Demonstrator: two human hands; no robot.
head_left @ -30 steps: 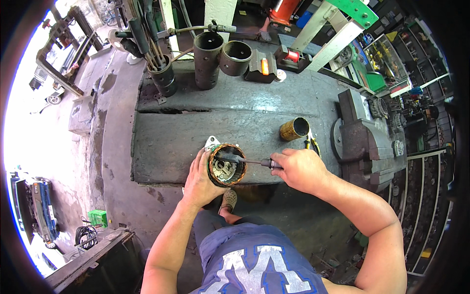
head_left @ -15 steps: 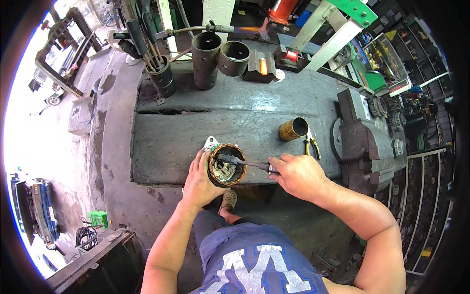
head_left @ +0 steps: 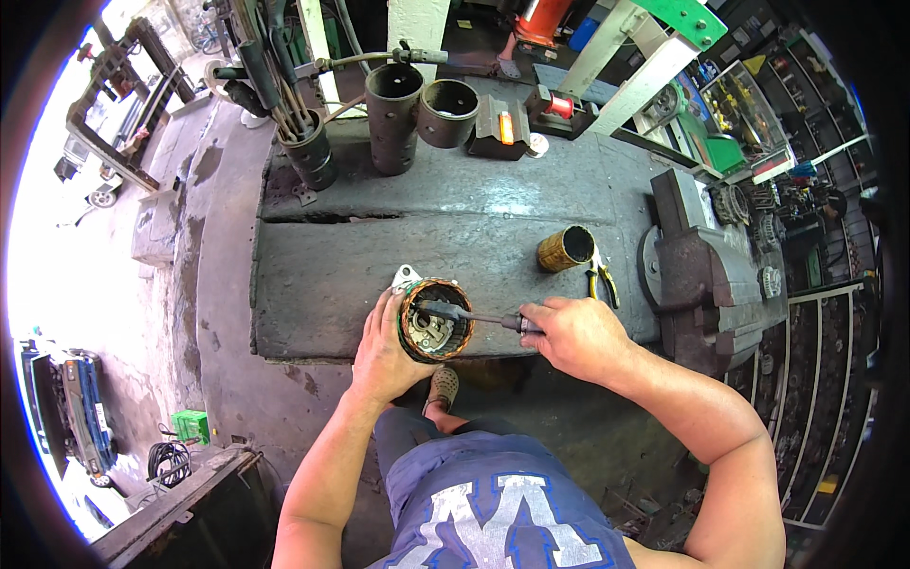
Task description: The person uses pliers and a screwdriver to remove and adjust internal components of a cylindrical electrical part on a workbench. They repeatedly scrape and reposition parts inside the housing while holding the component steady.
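My left hand [head_left: 382,353] is closed around the side of an alternator housing [head_left: 407,275], thumb at its lower edge. A ring of copper stator windings [head_left: 462,288] lines its open top, and metal parts [head_left: 431,332] show inside. In my right hand [head_left: 583,337] is a tool that looks like a soldering iron [head_left: 485,318], with a thin shaft and a dark block-like head. It points left, and its head reaches inside the ring; whether it touches anything there I cannot tell. My fingertips wrap its handle.
A brown-stained cup [head_left: 567,248] and yellow-black pliers [head_left: 601,283] lie right on the bench [head_left: 322,275]. A large vise [head_left: 706,275] stands beyond. At the back are metal tubes [head_left: 393,123], a tool holder [head_left: 308,156], a gas torch [head_left: 408,55] and a red spool [head_left: 560,106].
The housing and both hands have barely shifted. The tool's head stays inside the ring. The orange flame at the torch looks fainter now.
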